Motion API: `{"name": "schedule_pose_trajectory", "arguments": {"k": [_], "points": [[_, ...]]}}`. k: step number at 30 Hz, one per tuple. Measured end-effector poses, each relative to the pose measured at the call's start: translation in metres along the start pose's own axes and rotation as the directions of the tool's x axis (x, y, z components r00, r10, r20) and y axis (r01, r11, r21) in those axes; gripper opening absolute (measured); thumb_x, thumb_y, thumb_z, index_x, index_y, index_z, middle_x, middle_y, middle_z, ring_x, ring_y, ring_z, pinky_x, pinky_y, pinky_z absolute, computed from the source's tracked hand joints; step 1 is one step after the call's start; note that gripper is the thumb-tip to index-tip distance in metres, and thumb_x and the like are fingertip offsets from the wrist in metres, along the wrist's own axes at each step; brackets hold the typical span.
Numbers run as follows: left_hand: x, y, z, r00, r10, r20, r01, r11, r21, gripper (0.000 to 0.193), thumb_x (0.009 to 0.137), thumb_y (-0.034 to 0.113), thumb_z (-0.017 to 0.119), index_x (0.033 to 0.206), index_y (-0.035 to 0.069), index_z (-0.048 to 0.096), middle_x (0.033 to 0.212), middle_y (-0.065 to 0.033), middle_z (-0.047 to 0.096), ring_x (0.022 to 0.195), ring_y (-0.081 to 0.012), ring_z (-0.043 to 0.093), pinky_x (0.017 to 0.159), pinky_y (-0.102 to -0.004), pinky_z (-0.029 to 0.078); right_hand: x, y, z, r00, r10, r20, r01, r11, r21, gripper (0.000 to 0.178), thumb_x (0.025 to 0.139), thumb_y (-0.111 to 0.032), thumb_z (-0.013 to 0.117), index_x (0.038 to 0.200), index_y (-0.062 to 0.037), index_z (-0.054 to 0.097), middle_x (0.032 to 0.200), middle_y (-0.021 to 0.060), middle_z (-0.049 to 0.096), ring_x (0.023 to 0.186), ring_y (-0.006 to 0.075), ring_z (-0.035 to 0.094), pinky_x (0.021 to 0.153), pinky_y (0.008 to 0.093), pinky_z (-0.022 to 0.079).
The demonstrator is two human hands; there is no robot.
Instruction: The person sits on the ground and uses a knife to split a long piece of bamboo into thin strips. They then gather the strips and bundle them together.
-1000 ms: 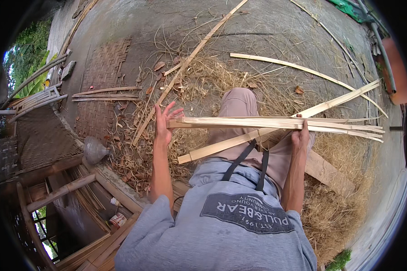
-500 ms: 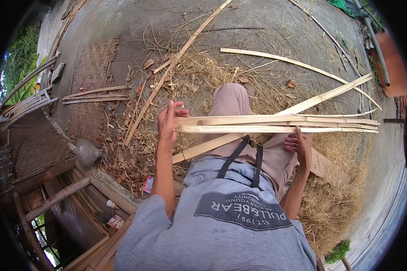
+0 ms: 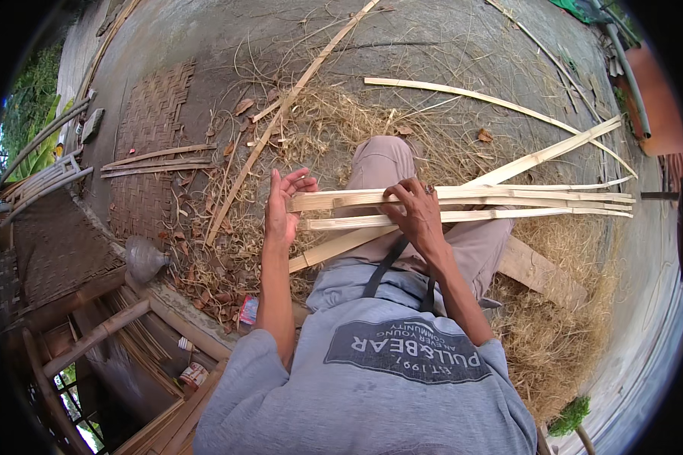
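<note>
Several long, pale bamboo strips [image 3: 508,198] lie crosswise over my lap. At their left ends, my left hand [image 3: 284,203] is open, its fingers stretched out and its palm against the end of the upper strips. My right hand [image 3: 417,216] reaches over the strips from above, with bent fingers closed on the upper ones. A lower bamboo strip [image 3: 341,224] runs apart from them, with a narrow gap between. Beneath the bundle, a wider bamboo strip [image 3: 542,155] slants from lower left to upper right across my legs.
Fine bamboo shavings [image 3: 554,334] heap at my right and spread ahead. A long strip [image 3: 281,121] and a curved strip [image 3: 478,95] lie on the concrete ahead. At the left are a woven mat [image 3: 148,121], short strips [image 3: 159,163] and a clear plastic bottle [image 3: 144,258]. A flat board [image 3: 542,273] rests by my right leg.
My right hand has moved left along the strips, from under their right half to on top near the middle. A gap has widened between the upper strips and the lower one.
</note>
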State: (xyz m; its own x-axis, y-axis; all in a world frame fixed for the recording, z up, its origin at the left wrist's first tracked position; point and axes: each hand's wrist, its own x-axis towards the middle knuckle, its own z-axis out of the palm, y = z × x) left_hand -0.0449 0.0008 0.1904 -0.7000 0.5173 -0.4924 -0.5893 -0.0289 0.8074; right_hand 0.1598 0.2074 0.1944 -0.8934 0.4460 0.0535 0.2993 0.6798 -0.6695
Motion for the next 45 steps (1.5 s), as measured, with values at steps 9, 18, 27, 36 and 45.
{"name": "schedule_pose_trajectory", "arguments": {"k": [9,18,27,36,45], "points": [[0.001,-0.006,0.008,0.993,-0.008,0.116,0.026,0.989,-0.147,0.079,0.105,0.066,0.026,0.128,-0.001,0.062,0.108,-0.0148,0.070,0.100,-0.0231,0.068,0.093,-0.0393,0.056,0.033,-0.035,-0.003,0.983,-0.085,0.164,0.064,0.989,0.133,0.025,0.086,-0.028,0.078,0.107,-0.0166,0.070,0.106,0.0052,0.064,0.101,0.0262,0.062,0.092,0.0436,0.039],[0.004,-0.012,0.011,1.000,-0.001,0.021,0.006,0.974,-0.228,0.072,0.105,0.062,0.035,0.124,-0.002,0.063,0.104,-0.0144,0.069,0.098,-0.0266,0.068,0.093,-0.0424,0.056,0.015,-0.050,0.012,0.990,-0.090,0.105,0.074,0.985,0.154,0.016,0.089,-0.030,0.075,0.090,-0.0140,0.075,0.091,0.0041,0.066,0.091,0.0283,0.061,0.090,0.0460,0.040],[-0.001,-0.005,0.025,1.000,0.002,-0.020,-0.008,0.964,-0.267,0.063,0.106,0.056,0.041,0.117,-0.002,0.065,0.098,-0.0123,0.069,0.092,-0.0235,0.068,0.088,-0.0387,0.056,0.012,-0.056,0.043,0.999,0.034,0.027,-0.039,0.974,0.223,0.020,0.094,-0.021,0.069,0.089,-0.0026,0.067,0.085,0.0111,0.062,0.085,0.0303,0.058,0.085,0.0459,0.039],[0.004,-0.014,0.015,0.999,-0.006,-0.039,-0.002,0.979,-0.206,0.050,0.107,0.047,0.049,0.116,0.001,0.065,0.098,-0.0103,0.068,0.094,-0.0225,0.069,0.089,-0.0389,0.057,0.004,-0.056,0.025,0.975,-0.188,-0.118,0.214,0.938,0.274,0.013,0.094,-0.016,0.070,0.099,-0.0056,0.066,0.088,0.0082,0.060,0.087,0.0290,0.056,0.082,0.0411,0.042],[0.002,-0.004,0.021,0.999,0.011,-0.048,-0.017,0.992,-0.125,0.054,0.106,0.050,0.048,0.117,-0.001,0.063,0.093,-0.0115,0.069,0.093,-0.0243,0.069,0.092,-0.0390,0.055,-0.003,-0.041,0.053,0.927,-0.358,-0.106,0.369,0.923,0.110,0.010,0.093,-0.024,0.067,0.099,-0.0162,0.067,0.093,0.0003,0.060,0.090,0.0196,0.062,0.085,0.0370,0.042]]}}
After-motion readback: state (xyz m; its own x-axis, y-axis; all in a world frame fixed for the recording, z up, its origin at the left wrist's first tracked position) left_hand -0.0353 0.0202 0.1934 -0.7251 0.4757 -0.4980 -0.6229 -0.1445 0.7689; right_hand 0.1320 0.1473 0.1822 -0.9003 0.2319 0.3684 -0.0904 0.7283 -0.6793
